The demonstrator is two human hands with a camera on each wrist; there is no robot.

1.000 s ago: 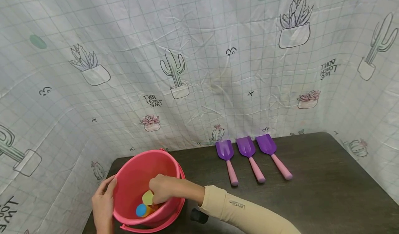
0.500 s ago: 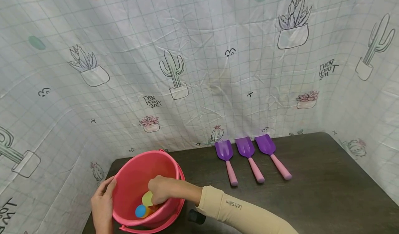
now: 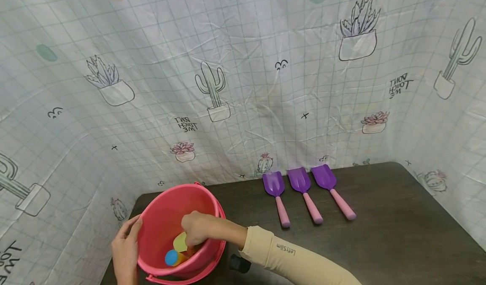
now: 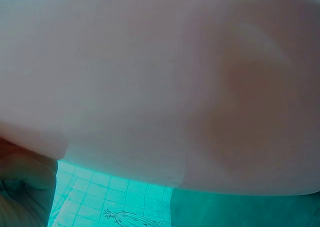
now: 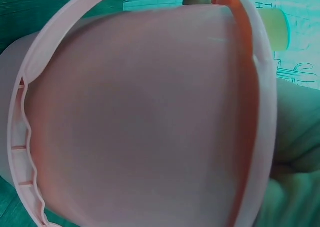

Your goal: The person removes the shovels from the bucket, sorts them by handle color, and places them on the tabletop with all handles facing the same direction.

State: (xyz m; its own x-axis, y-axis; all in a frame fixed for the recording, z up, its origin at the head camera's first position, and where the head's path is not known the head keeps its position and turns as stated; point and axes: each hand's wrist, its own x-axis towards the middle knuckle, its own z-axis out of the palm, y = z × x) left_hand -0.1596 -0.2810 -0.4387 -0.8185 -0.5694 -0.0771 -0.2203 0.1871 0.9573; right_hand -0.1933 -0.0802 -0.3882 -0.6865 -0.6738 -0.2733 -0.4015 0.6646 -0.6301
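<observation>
A pink bucket [image 3: 161, 221] stands tilted at the left of the table in the head view, its handle [image 3: 178, 280] hanging down. My left hand [image 3: 127, 247] holds its left rim, thumb over the edge. My right hand [image 3: 196, 229] reaches over the right rim into the bucket, knuckles up and fingers bent. Its fingertips are hidden, so I cannot tell whether they hold anything. Beside them shows a yellow round-ended piece [image 3: 180, 242], with a blue-ended cylinder [image 3: 172, 257] nearer the front. In the right wrist view the bucket wall [image 5: 140, 112] covers most; a yellow cylinder [image 5: 278, 29] appears past the rim.
Three toy shovels with purple blades and pink handles lie in a row at the back: left shovel [image 3: 278, 198], middle shovel [image 3: 305, 195], right shovel [image 3: 334, 192]. A cactus-print curtain [image 3: 258, 87] hangs behind the dark table [image 3: 398, 234]. A black object [image 3: 239, 264] sits under the right cuff.
</observation>
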